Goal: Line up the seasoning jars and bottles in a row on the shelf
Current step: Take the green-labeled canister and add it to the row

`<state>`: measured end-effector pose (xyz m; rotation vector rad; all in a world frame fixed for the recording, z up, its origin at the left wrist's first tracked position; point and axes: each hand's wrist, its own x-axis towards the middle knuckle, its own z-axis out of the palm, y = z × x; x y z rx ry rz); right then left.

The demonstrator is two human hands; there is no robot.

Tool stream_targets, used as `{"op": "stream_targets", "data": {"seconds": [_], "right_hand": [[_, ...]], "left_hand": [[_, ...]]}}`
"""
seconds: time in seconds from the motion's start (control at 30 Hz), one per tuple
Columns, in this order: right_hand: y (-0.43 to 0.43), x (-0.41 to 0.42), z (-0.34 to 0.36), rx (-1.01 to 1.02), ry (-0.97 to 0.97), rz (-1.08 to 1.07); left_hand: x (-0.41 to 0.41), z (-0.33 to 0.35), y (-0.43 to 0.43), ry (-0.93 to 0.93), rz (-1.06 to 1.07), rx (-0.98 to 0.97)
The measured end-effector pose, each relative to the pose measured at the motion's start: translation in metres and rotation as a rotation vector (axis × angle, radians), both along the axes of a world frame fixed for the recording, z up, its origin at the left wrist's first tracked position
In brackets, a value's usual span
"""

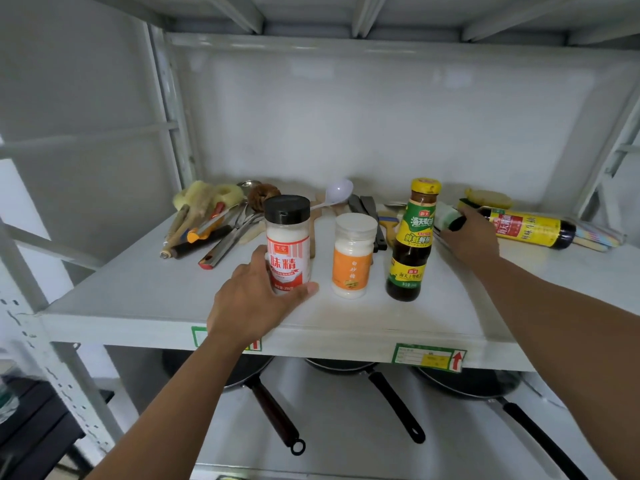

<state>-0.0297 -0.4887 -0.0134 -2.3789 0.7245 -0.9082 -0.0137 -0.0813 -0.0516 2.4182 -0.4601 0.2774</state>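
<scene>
My left hand (252, 303) grips a black-capped jar with a red and white label (288, 244), upright near the front of the white shelf (145, 292). To its right stand a white-capped jar with an orange label (353, 256) and a dark sauce bottle with a yellow cap (414, 240), side by side. My right hand (472, 237) reaches behind the sauce bottle and closes on a small lying bottle with a green and white body and black cap (450, 218). A dark bottle with a yellow label (530, 228) lies on its side at the far right.
Brushes, knives and spoons (214, 226) are heaped at the back left of the shelf. A white ladle (337, 192) and dark utensils lie behind the jars. Yellow sponges (488, 199) sit at the back right. Black pans (467, 382) rest on the lower shelf.
</scene>
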Motion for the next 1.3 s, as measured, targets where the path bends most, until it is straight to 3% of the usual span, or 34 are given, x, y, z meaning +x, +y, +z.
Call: {"op": "stream_targets", "data": {"seconds": [0.33,0.73,1.3], "right_hand": [[0.0,-0.043,0.027,-0.138,0.019,0.127],[0.046,-0.139,0.094,-0.271,0.011,0.175],[0.062,-0.161,0.072,-0.227,0.087,0.296]], "left_hand": [[-0.008,0.008,0.0,0.017,-0.014,-0.012],[-0.02,0.025,0.01,0.221,-0.089,-0.096],[-0.014,0.02,0.011,0.2,-0.118,-0.054]]}}
